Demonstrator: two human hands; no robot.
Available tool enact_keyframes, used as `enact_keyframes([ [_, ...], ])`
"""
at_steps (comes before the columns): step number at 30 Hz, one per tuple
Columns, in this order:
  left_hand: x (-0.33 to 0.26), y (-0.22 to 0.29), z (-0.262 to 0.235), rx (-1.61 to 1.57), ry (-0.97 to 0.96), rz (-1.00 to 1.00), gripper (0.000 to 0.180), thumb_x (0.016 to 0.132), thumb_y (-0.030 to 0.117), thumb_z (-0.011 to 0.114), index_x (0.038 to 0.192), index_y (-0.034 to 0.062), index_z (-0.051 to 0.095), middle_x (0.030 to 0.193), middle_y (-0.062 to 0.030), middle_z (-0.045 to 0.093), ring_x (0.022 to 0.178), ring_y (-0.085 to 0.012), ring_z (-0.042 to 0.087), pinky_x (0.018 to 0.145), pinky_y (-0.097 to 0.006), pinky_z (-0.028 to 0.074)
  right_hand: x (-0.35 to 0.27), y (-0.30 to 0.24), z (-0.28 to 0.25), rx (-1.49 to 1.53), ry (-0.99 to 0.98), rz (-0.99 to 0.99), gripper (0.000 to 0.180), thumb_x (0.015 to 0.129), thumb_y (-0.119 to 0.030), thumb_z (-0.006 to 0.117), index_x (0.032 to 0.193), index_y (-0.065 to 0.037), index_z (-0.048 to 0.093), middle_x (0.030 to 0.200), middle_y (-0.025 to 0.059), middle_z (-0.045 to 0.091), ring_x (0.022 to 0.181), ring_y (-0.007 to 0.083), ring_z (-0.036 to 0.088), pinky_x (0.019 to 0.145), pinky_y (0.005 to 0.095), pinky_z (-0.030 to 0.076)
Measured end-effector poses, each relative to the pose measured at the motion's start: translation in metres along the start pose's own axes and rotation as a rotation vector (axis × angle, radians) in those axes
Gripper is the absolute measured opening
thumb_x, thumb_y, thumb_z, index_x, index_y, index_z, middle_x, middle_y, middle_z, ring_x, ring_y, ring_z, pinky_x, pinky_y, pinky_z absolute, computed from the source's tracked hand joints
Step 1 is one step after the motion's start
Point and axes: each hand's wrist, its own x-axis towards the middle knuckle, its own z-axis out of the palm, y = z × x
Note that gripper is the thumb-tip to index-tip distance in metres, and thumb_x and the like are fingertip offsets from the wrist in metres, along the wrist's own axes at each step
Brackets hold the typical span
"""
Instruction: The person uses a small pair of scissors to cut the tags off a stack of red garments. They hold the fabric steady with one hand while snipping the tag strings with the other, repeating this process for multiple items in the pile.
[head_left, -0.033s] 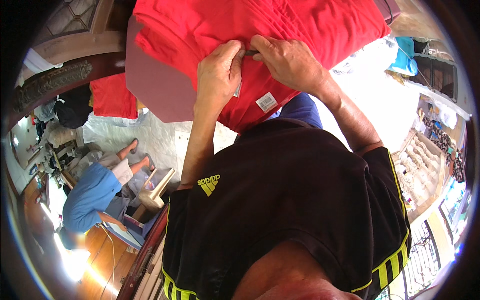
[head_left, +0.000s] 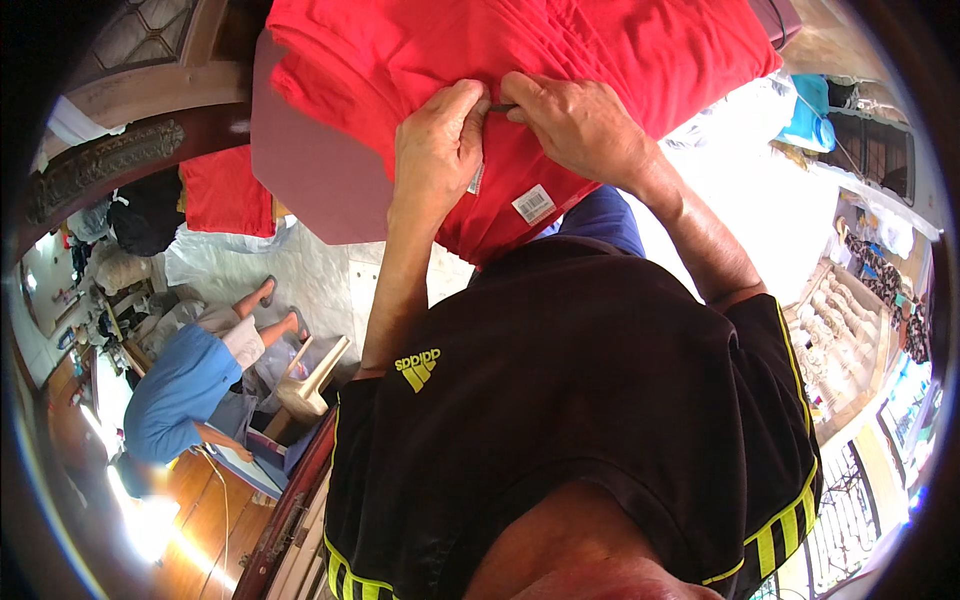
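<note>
Red fabric point(head_left: 690, 60), folded in layers like garments, is spread in front of me, and its near part hangs down toward my lap. My left hand point(head_left: 440, 140) is closed at the fabric's near side, thumb and fingers pinched together on the red cloth. Close beside it, my right hand point(head_left: 580, 125) is also closed, its thumb and forefinger pinching a small dark narrow object point(head_left: 503, 107) that reaches toward my left fingertips. The fingers hide most of that object, so its kind is unclear. Below my hands, a white printed label point(head_left: 533, 204) lies on the red cloth.
The fabric rests on a mauve surface point(head_left: 310, 170). Another red cloth point(head_left: 228, 195) hangs at the left, near a black bundle point(head_left: 145, 215). Farther left, a person in a blue shirt point(head_left: 185, 385) bends over a board, near a cream plastic stool point(head_left: 308, 390).
</note>
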Motion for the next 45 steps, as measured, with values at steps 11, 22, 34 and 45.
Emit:
enact_keyframes([
  [11, -0.008, 0.003, 0.001, 0.201, 0.008, -0.082, 0.024, 0.085, 0.015, 0.074, 0.105, 0.0005, 0.069, 0.097, -0.0168, 0.069, 0.092, -0.0347, 0.067, 0.081, -0.043, 0.055, 0.006, 0.008, -0.001, 0.308, 0.039, 0.13, 0.02, 0.1, -0.017, 0.059, 0.113, -0.003, 0.056, 0.089, 0.0189, 0.071, 0.083, 0.035, 0.072, 0.068, 0.0414, 0.057],
  [22, -0.006, -0.011, 0.002, 0.071, 0.03, -0.241, 0.018, 0.092, 0.007, 0.064, 0.109, 0.0036, 0.065, 0.087, -0.0148, 0.069, 0.08, -0.0339, 0.07, 0.069, -0.043, 0.056, 0.0, 0.022, 0.003, 0.433, 0.051, 0.134, 0.02, 0.102, -0.016, 0.055, 0.115, -0.001, 0.055, 0.093, 0.0169, 0.073, 0.086, 0.0325, 0.073, 0.075, 0.0408, 0.056],
  [34, -0.004, -0.009, 0.01, 0.234, 0.035, -0.036, 0.01, 0.083, 0.006, 0.068, 0.091, 0.0092, 0.072, 0.091, -0.0092, 0.071, 0.08, -0.0328, 0.069, 0.071, -0.043, 0.055, 0.002, 0.025, 0.008, 0.423, 0.111, 0.117, 0.025, 0.099, -0.021, 0.06, 0.112, -0.001, 0.057, 0.087, 0.0191, 0.071, 0.083, 0.0355, 0.072, 0.074, 0.0424, 0.057],
  [45, -0.003, -0.009, 0.007, 0.331, -0.034, -0.013, 0.013, 0.088, 0.009, 0.068, 0.099, 0.0048, 0.071, 0.091, -0.0143, 0.07, 0.082, -0.0359, 0.069, 0.073, -0.044, 0.055, -0.001, 0.022, 0.006, 0.319, 0.044, 0.145, 0.024, 0.101, -0.02, 0.061, 0.115, -0.002, 0.056, 0.094, 0.0162, 0.072, 0.084, 0.0315, 0.072, 0.075, 0.0373, 0.056],
])
